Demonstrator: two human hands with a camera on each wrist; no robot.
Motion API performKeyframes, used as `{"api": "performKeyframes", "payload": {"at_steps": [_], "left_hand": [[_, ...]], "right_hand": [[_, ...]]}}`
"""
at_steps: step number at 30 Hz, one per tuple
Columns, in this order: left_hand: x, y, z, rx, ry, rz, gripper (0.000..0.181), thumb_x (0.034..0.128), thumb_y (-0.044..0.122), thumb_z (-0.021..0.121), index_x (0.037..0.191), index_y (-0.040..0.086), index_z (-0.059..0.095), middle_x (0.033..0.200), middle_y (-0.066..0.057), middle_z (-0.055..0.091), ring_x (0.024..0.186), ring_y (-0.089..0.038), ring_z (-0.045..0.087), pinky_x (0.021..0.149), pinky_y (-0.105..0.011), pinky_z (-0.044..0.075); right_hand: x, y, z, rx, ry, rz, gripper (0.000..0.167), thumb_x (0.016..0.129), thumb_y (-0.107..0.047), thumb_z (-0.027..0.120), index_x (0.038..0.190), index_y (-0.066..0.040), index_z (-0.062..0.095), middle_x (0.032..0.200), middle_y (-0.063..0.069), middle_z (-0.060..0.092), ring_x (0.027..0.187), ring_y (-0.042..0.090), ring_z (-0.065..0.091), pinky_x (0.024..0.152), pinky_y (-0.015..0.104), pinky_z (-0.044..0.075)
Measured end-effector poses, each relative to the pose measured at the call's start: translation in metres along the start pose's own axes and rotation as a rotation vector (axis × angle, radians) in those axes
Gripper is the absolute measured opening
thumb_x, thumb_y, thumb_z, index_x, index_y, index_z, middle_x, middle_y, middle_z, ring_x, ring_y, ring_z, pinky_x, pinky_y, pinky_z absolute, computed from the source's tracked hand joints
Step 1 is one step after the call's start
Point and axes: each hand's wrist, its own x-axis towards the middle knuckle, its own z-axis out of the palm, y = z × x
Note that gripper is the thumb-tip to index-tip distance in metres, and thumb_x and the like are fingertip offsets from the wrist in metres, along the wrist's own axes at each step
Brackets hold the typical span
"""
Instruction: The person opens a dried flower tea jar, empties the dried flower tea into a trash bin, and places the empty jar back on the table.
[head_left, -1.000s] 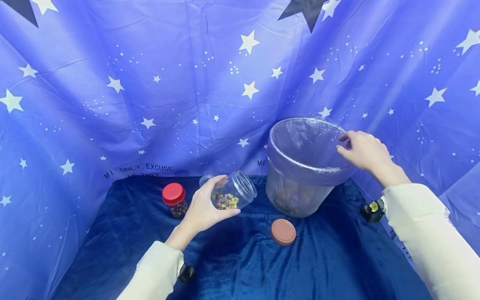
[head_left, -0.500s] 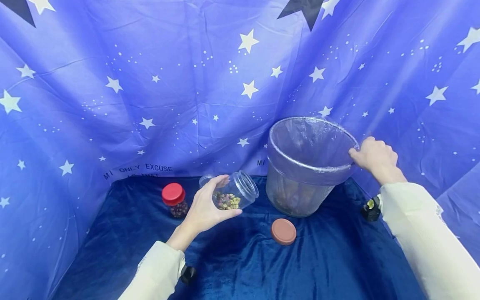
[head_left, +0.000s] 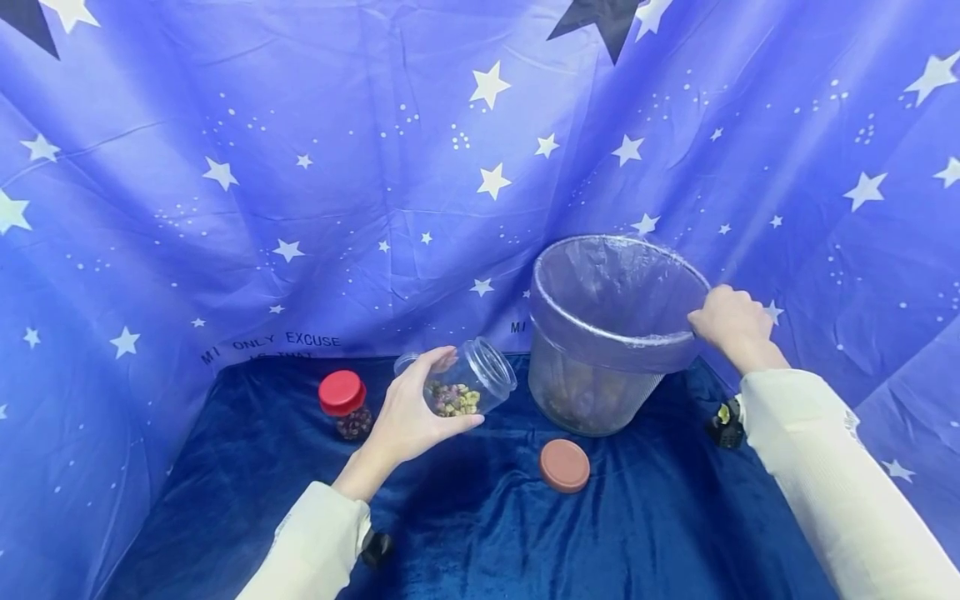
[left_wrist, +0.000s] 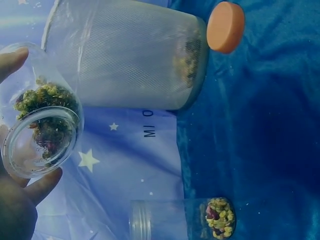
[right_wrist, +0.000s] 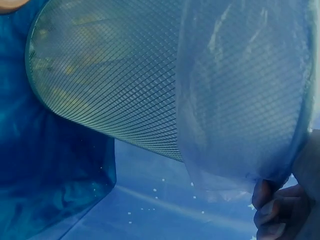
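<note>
Clock bearings taken from the tipped clear jar (head_left: 482, 393), head view. Jar gripped by the left hand (head_left: 412, 417), fingers and thumb curled round its wall; dried flower buds (head_left: 456, 402) gathered along the lower side, mouth aimed at two. Only a narrow gap is seen between mouth and mesh wastebasket (head_left: 577, 379), set at half past two near the cloth's back edge. Its rim, covered by a plastic liner (head_left: 573, 331), is held at the far right by the right hand (head_left: 733, 325), fingers clamped on it. Reddish-brown lid (head_left: 565, 466) laid at four, apart from the basket. Red-capped jar (head_left: 344, 403) noted at nine; second jar (head_left: 406, 361) at ten, partly hidden by the left hand. Moving room is offered toward six by blue velvet cloth (head_left: 480, 533), bounded at twelve by starry curtain (head_left: 360, 167).
</note>
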Motion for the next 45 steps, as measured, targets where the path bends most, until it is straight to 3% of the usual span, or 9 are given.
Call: {"api": "performKeyframes", "payload": {"at_steps": [12,18,24,36,45], "left_hand": [[0.017,0.004,-0.001,0.056,0.07,-0.012,0.089,0.0619,0.042,0.091,0.137,0.015,0.051,0.126,-0.004,0.067,0.118,-0.021,0.063,0.099,-0.047,0.049],[0.034,0.01,-0.003,0.102,0.089,-0.041,0.09,0.0636,0.045,0.089,0.138,0.014,0.05,0.129,-0.007,0.065,0.119,-0.024,0.061,0.099,-0.049,0.049],[0.054,0.022,-0.004,0.139,0.103,-0.03,0.09,0.0636,0.045,0.089,0.138,0.013,0.05,0.129,-0.008,0.064,0.117,-0.027,0.061,0.098,-0.051,0.048],[0.082,0.037,-0.004,0.198,0.086,0.038,0.088,0.0651,0.044,0.088,0.137,0.012,0.05,0.128,-0.008,0.065,0.113,-0.027,0.061,0.093,-0.048,0.051],[0.101,0.054,-0.002,0.228,0.066,0.027,0.088,0.0667,0.044,0.087,0.14,0.014,0.049,0.131,-0.006,0.062,0.113,-0.028,0.06,0.092,-0.049,0.051]], "right_hand": [[-0.003,-0.004,0.003,0.041,0.012,0.054,0.054,0.089,-0.026,0.048,0.114,0.023,0.047,0.112,0.049,0.051,0.103,0.064,0.053,0.073,0.062,0.047],[-0.003,-0.005,0.004,0.053,0.02,0.062,0.052,0.087,-0.025,0.048,0.112,0.021,0.048,0.112,0.048,0.051,0.103,0.064,0.052,0.073,0.062,0.046],[-0.001,-0.004,0.006,0.053,0.01,0.076,0.057,0.086,-0.025,0.048,0.116,0.023,0.045,0.114,0.049,0.05,0.105,0.064,0.052,0.075,0.063,0.046],[0.001,-0.009,0.01,0.042,-0.015,0.108,0.063,0.091,-0.027,0.048,0.124,0.026,0.039,0.118,0.05,0.047,0.11,0.064,0.049,0.083,0.065,0.045],[-0.001,-0.01,0.006,0.046,-0.026,0.123,0.064,0.093,-0.028,0.048,0.127,0.026,0.037,0.119,0.05,0.045,0.111,0.064,0.048,0.086,0.065,0.044]]}}
